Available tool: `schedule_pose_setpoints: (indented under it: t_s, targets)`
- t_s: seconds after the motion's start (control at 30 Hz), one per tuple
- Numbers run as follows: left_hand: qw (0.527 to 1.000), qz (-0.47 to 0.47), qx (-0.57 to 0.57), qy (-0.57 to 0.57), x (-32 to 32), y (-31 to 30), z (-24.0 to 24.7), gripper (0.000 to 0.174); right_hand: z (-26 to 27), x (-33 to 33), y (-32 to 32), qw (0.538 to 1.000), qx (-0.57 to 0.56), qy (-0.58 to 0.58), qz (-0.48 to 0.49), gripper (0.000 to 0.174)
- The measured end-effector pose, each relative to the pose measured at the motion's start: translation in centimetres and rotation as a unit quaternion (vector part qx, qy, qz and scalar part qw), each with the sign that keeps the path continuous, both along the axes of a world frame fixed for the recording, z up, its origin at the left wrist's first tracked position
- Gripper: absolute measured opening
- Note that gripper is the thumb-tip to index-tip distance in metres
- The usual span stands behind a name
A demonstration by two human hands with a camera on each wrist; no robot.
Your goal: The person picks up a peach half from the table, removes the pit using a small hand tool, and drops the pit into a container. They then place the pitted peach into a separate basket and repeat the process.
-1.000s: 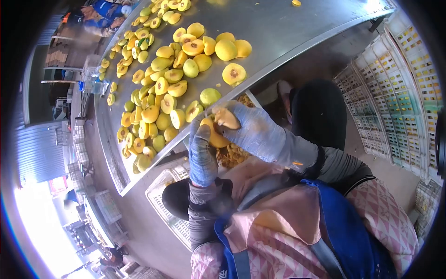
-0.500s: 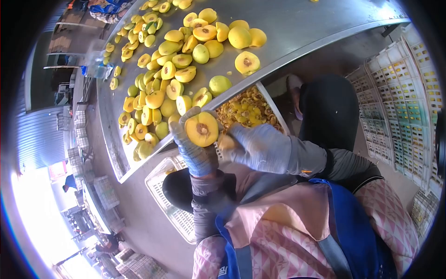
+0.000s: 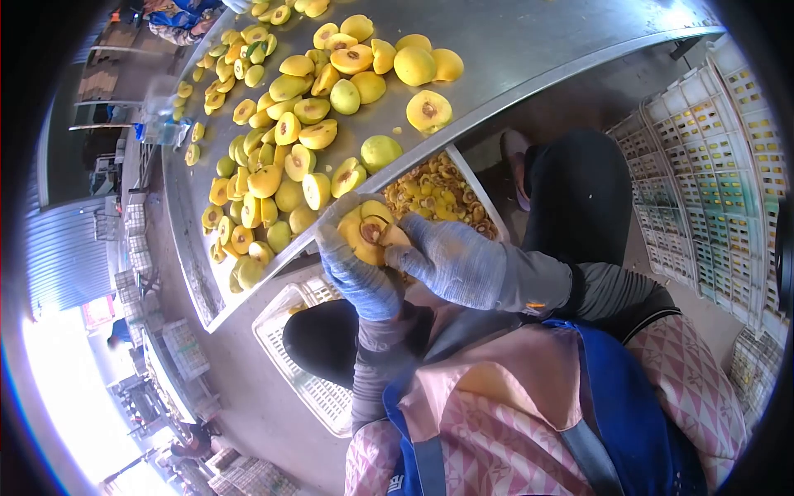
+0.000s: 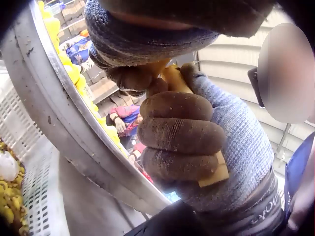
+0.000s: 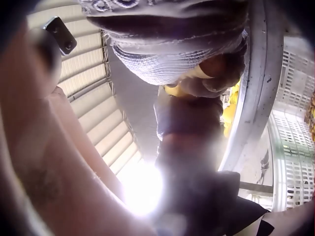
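Observation:
My gloved left hand (image 3: 357, 277) holds a yellow peach half (image 3: 354, 238), its cut face turned up and the brown pit in the middle. Against it, my gloved right hand (image 3: 463, 258) grips a small pitting knife, whose thin curved blade meets the flesh around the pit. The left wrist view shows the right fingers curled round the knife's wooden handle (image 4: 216, 173). Part of that handle also shows beneath the right hand (image 5: 216, 81) in the right wrist view. Just beyond the hands, many peach halves (image 3: 289, 194) lie heaped on the metal table (image 3: 529, 62).
Below the table edge stands a crate of brown pits and yellow scraps (image 3: 438, 190). A white plastic crate (image 3: 318, 397) sits on the floor by my left knee. Tall slatted crates (image 3: 703, 157) are stacked at the right. Another worker (image 3: 178, 21) is across the table.
The peach half's cut face has turned up into view. After standing slightly apart half a second ago, the right hand has brought the knife in against the pit.

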State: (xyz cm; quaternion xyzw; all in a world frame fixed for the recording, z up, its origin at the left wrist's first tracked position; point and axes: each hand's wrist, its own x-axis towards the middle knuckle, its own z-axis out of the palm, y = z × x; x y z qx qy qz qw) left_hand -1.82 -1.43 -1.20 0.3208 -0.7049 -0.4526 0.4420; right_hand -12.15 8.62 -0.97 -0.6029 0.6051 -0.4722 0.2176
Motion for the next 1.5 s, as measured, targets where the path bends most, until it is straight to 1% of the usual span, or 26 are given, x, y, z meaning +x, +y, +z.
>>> schedule_pose_setpoints:
  t_s: [0.13, 0.2, 0.27, 0.33, 0.43, 0.5, 0.63, 0.67, 0.73, 0.77, 0.8, 0.83, 0.87, 0.9, 0.93, 0.97, 1.0, 1.13, 1.23, 1.27, 1.3, 1.33, 1.37, 1.4, 1.43, 1.5]
  targets:
    - [0.986, -0.022, 0.153, 0.065, 0.0, 0.4, 1.1, 0.057, -0.5, 0.0, 0.1, 0.999, -0.035, 0.037, 0.009, 0.033]
    - [0.980, -0.022, 0.183, 0.074, 0.0, 0.2, 1.3, 0.056, -0.4, 0.0, 0.1, 0.989, 0.116, -0.088, 0.017, 0.038]
    - [0.973, -0.021, 0.213, 0.082, 0.1, 0.1, 1.7, 0.056, -1.0, -0.1, 0.2, 0.996, 0.067, -0.048, 0.034, 0.036]
    - [0.937, -0.010, 0.328, 0.124, 0.1, 0.1, 2.2, 0.054, -1.2, -0.2, 0.4, 0.999, 0.017, -0.008, 0.048, 0.034]
    - [0.934, -0.055, 0.341, 0.088, 0.5, -0.2, 2.6, 0.055, -1.0, -0.1, 0.7, 0.999, -0.036, -0.012, 0.016, 0.033]
    - [0.936, -0.067, 0.339, 0.070, 0.5, -0.4, 2.9, 0.056, -0.6, -0.4, 0.8, 0.995, 0.063, -0.066, 0.048, 0.032]
    - [0.934, -0.098, 0.343, -0.016, 0.4, -1.6, 3.3, 0.062, -0.7, -0.4, 0.5, 0.979, 0.118, -0.148, 0.080, 0.028]
    - [0.934, -0.099, 0.343, -0.016, 0.1, -1.8, 3.1, 0.062, -1.9, 0.3, 0.3, 0.983, 0.071, -0.160, 0.059, 0.027]
    - [0.923, -0.157, 0.334, 0.105, -0.5, -1.9, 2.6, 0.063, -1.6, 0.6, 0.0, 0.984, 0.023, -0.171, 0.036, 0.026]
    - [0.923, -0.158, 0.334, 0.105, -0.9, -1.4, 2.5, 0.063, -1.2, 0.6, -0.1, 0.942, 0.077, -0.322, 0.052, 0.028]
    - [0.943, -0.109, 0.290, 0.125, -1.5, -0.5, 2.4, 0.063, -0.8, 0.5, -0.1, 0.873, 0.129, -0.465, 0.066, 0.031]
    - [0.957, -0.057, 0.246, 0.144, -1.7, 0.0, 2.4, 0.063, -1.6, 0.8, -0.2, 0.873, 0.129, -0.466, 0.065, 0.031]
    - [0.957, -0.056, 0.247, 0.143, -1.3, -0.3, 2.0, 0.063, -3.3, 1.4, -0.2, 0.952, 0.035, -0.298, 0.056, 0.029]
    - [0.958, -0.074, 0.252, 0.117, -0.7, -0.8, 1.8, 0.062, -4.2, 1.8, -0.4, 0.990, -0.061, -0.118, 0.045, 0.027]
    - [0.958, -0.092, 0.257, 0.090, -0.4, -1.2, 1.6, 0.062, -4.9, 2.0, -0.5, 0.990, -0.060, -0.120, 0.046, 0.027]
    - [0.950, -0.095, 0.281, 0.095, -0.2, -1.2, 1.4, 0.059, -5.6, 1.9, -0.7, 0.986, -0.153, 0.062, -0.018, 0.029]
    - [0.950, -0.094, 0.282, 0.095, -0.3, -1.1, 1.6, 0.059, -5.2, 1.6, -0.9, 0.937, -0.240, 0.241, -0.080, 0.030]
    - [0.940, -0.076, 0.323, 0.075, -0.5, -0.9, 2.2, 0.055, -3.5, 0.5, 0.4, 0.954, -0.163, 0.248, -0.049, 0.030]
    - [0.953, -0.077, 0.285, 0.061, -0.3, -1.0, 1.9, 0.056, -4.2, 1.1, 0.1, 0.974, -0.103, 0.200, 0.002, 0.031]
    - [0.962, -0.082, 0.254, 0.059, -0.3, -1.1, 1.8, 0.056, -4.0, 1.7, -0.5, 0.990, -0.080, -0.106, 0.056, 0.031]
    - [0.962, -0.082, 0.254, 0.059, -0.3, -1.1, 1.8, 0.056, -3.9, 2.0, -0.8, 0.908, -0.050, -0.402, 0.104, 0.033]
    - [0.970, -0.071, 0.228, 0.047, -0.4, -1.0, 1.8, 0.057, -2.3, 0.9, -0.8, 0.908, -0.050, -0.402, 0.105, 0.033]
    - [0.977, -0.061, 0.202, 0.035, -0.4, -1.0, 1.8, 0.058, -0.4, -0.8, -0.4, 0.847, 0.152, -0.483, 0.161, 0.033]
    - [0.977, -0.060, 0.201, 0.035, -0.3, -1.0, 1.8, 0.058, 0.8, -1.9, -0.2, 0.739, 0.346, -0.539, 0.209, 0.033]
    - [0.977, -0.058, 0.202, 0.032, -0.3, -1.0, 1.8, 0.060, 0.6, -2.0, -0.2, 0.739, 0.346, -0.539, 0.209, 0.033]
    - [0.977, -0.055, 0.203, 0.029, -0.2, -1.1, 1.8, 0.062, -0.3, -1.9, -0.1, 0.682, 0.270, -0.635, 0.244, 0.035]
